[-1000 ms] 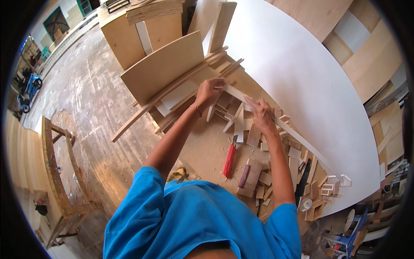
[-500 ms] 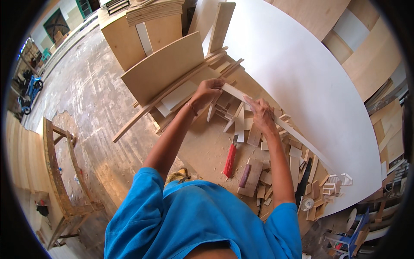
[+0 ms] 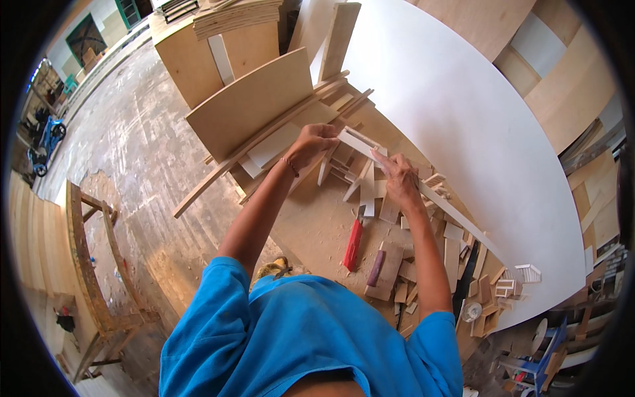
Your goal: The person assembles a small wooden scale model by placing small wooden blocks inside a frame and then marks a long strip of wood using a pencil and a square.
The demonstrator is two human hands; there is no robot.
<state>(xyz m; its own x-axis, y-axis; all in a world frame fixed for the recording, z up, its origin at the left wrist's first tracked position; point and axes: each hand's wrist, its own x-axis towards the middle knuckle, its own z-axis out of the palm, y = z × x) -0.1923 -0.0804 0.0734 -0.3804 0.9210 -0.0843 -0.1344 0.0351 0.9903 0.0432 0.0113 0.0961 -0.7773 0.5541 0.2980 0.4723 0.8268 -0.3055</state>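
As your left hand [image 3: 314,142] edges back, grip unclear, your right hand [image 3: 401,177] grasps the pale strip [image 3: 360,145], end more exposed.

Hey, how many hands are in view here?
2: the left hand at the upper end of the long pale strip, the right hand on it farther down. I see no others.

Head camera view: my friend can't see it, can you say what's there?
The left hand and right hand of a blue-shirted person hold a long pale strip. Nearer the person lie a red-handled tool and scattered wood pieces; a big white panel spreads to the right.
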